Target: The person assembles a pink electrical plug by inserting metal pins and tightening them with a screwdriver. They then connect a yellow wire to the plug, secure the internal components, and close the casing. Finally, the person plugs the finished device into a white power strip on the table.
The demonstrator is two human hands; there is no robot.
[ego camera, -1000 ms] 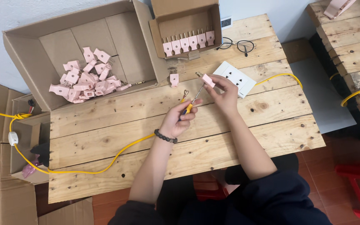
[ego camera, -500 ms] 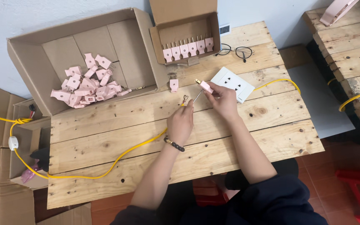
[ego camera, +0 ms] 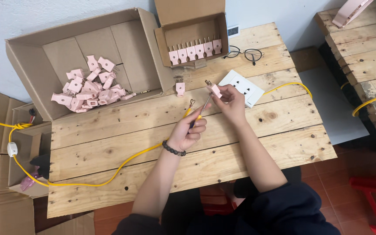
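With the right hand pinching the pink plug at frame centre, the left hand, gripping what looks like a screwdriver, should keep its tip square on the screw.

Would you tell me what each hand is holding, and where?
The right hand holds a pink plug by its body; the left hand grips a screwdriver by its handle.

— How are the hands placed?
— Both are raised near the middle of the frame. The left hand is curled shut, its wrist ringed by a dark bead bracelet.
— And the right hand?
— It is held just above and to the right, fingers pinched together, forearm stretched from the lower right.
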